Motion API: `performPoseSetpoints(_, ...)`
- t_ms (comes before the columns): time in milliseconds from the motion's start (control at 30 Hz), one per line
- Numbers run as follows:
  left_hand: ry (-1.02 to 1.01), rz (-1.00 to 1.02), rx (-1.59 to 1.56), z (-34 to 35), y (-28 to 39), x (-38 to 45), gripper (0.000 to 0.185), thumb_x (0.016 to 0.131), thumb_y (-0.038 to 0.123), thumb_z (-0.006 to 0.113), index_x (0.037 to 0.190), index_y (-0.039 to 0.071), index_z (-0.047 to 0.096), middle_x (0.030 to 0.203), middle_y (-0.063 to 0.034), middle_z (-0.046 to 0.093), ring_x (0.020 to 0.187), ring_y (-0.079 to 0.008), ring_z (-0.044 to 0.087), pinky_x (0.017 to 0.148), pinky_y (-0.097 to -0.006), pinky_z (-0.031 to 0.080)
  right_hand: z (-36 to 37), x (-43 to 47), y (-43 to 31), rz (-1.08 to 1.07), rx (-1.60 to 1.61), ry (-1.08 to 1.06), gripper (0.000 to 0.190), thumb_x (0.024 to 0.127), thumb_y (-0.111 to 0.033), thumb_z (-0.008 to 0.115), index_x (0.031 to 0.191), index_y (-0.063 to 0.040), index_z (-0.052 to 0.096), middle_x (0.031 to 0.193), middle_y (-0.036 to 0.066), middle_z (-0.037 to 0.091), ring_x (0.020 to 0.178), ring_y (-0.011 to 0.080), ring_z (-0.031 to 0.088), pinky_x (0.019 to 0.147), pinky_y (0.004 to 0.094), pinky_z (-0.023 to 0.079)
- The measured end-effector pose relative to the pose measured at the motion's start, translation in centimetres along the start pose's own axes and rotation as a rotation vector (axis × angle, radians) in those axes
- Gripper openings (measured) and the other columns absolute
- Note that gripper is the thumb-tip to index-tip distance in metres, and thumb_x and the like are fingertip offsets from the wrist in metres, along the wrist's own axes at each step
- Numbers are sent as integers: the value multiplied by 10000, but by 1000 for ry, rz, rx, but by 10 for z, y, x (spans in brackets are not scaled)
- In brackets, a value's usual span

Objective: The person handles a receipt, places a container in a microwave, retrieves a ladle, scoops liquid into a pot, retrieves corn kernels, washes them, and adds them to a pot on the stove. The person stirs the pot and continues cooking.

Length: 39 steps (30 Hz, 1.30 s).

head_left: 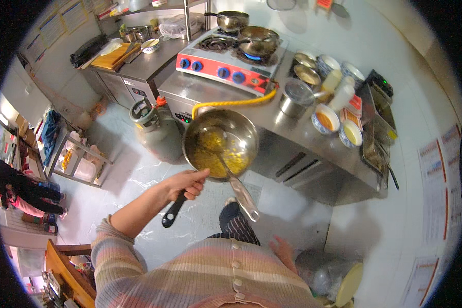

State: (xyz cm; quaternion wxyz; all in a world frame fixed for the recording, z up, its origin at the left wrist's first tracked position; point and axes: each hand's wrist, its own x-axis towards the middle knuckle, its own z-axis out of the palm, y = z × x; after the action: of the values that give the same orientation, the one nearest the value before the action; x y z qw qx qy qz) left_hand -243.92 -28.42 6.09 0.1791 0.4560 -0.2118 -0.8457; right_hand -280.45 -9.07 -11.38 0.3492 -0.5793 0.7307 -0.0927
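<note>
My left hand (188,184) grips the black handle (174,210) of a deep metal pan (247,129), held in the air above the floor. Yellow pieces of food (235,156) lie in the pan. A metal-handled utensil (244,196) rests in it, its handle leaning out over the near rim; its head is hidden among the food. My right hand (282,248) hangs low by my side, blurred, with fingers apart and nothing visible in it.
A gas stove (225,65) holds two pots; a blue flame burns under the nearer pot (258,41). A yellow hose (235,103) runs past a gas cylinder (158,134). Bowls (325,119), bottles (342,99) and a lidded pot (293,104) crowd the counter. Another person (27,186) stands far left.
</note>
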Motion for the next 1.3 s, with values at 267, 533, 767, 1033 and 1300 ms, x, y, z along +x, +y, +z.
performPoseSetpoints(267, 178, 147, -39, -86, 174, -13, 349, 848, 386, 478, 638, 135, 359, 514, 64, 293, 372, 0, 248, 286, -146, 166, -12, 197, -153, -339, 472, -417, 415, 779, -363, 568, 1061, -59, 549, 1006, 126, 579, 928, 226, 555, 779, 320, 430)
performPoseSetpoints(533, -25, 103, -156, -165, 354, 28, 295, 873, 325, 453, 678, 118, 374, 523, 53, 320, 359, 2, 256, 270, -137, 186, -22, 333, -232, -401, 327, -310, 376, 759, -323, 610, 1002, -39, 576, 915, 120, 618, 794, 195, 614, 704, 310, 474)
performPoseSetpoints(767, -84, -7, 11, -232, 463, 84, 292, 868, 311, 468, 683, 116, 352, 524, 63, 308, 358, 9, 257, 268, -123, 186, -50, 381, -381, -354, 682, 66, 213, 825, -133, 519, 974, 15, 558, 828, 86, 606, 726, 132, 581, 642, 253, 469)
performPoseSetpoints(1033, -166, -173, 84, -305, 544, 103, 300, 853, 297, 500, 665, 104, 368, 502, 59, 325, 339, 5, 282, 265, -143, 198, -187, 446, -685, -689, 1378, 489, 288, 888, -167, 406, 1031, 71, 481, 983, 179, 551, 909, 265, 551, 805, 376, 449)
performPoseSetpoints(1300, -144, -194, 242, -355, 573, 68, 352, 832, 350, 521, 637, 105, 361, 495, 55, 331, 336, -3, 294, 267, -162, 181, -205, 674, -762, 56, 1511, 128, 444, 835, -183, 489, 1184, 19, 302, 1129, 234, 374, 978, 343, 459, 883, 425, 379)
